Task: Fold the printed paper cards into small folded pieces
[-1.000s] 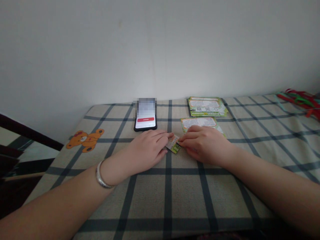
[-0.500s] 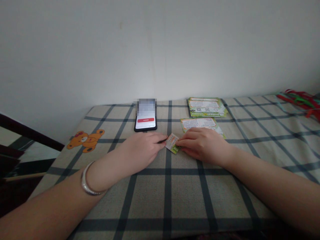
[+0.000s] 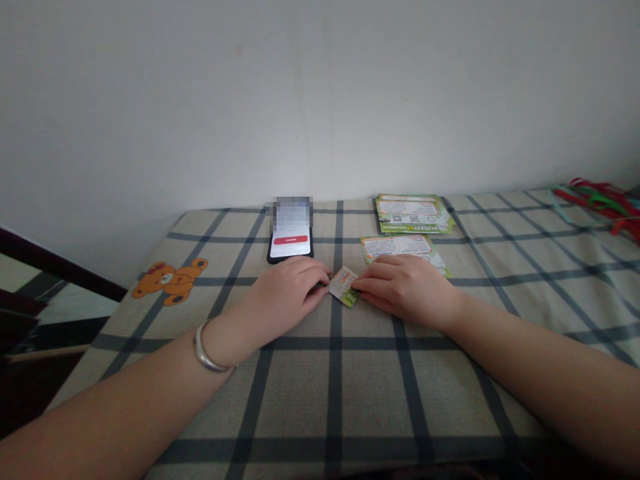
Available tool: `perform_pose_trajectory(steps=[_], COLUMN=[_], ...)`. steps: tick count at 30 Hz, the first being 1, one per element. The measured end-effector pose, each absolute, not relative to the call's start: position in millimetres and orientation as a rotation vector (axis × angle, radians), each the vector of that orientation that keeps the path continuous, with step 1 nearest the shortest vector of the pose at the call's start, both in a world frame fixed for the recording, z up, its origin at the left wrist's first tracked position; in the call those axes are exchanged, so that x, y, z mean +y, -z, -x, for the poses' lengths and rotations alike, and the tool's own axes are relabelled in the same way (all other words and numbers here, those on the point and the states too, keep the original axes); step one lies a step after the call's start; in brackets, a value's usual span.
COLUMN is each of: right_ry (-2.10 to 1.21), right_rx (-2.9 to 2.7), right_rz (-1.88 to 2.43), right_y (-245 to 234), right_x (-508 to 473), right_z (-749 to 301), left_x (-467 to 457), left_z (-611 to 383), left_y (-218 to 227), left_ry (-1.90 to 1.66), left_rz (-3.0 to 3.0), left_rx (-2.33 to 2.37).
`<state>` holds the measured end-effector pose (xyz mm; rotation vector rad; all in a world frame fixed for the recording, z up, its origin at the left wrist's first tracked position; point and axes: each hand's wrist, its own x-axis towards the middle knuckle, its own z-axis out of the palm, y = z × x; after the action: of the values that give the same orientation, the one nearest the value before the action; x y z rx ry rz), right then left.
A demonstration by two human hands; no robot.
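A small folded piece of printed paper [image 3: 343,285], white with orange text and a green edge, lies between my two hands on the checked cloth. My left hand [image 3: 291,288], a silver bangle on its wrist, pinches the paper's left corner with bent fingers. At the opposite side my right hand [image 3: 403,288] is closed on the right edge, thumb and fingertips together. Just behind the right hand lies a printed leaflet [image 3: 397,247], partly covered by it. Farther back is a stack of similar green-edged leaflets [image 3: 413,212].
A phone [image 3: 291,230] with a lit screen lies near the wall, behind my left hand. An orange bear picture [image 3: 170,281] is at the left of the tablecloth [image 3: 380,393]. Red and green strips [image 3: 603,207] lie at the far right. Dark wooden bars [image 3: 60,263] stand beyond the left edge.
My left hand has tilted and its wrist has lifted slightly, with the bangle sliding up toward the hand. The folded paper and my right hand stay almost in place.
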<state>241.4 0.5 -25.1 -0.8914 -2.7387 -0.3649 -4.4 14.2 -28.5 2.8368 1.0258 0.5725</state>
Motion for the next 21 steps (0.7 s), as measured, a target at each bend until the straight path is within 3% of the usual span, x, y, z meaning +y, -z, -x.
perform_pose_trajectory(steps=[21], right_ry=[0.120], right_rx=[-2.542], right_rz=[0.876], right_y=[28.4], right_x=[-0.9], right_z=[-236.5], left_x=[11.0], left_z=[-3.2], left_y=[23.3], left_ry=[-0.743], left_rz=[-2.370], left_rx=[1.230])
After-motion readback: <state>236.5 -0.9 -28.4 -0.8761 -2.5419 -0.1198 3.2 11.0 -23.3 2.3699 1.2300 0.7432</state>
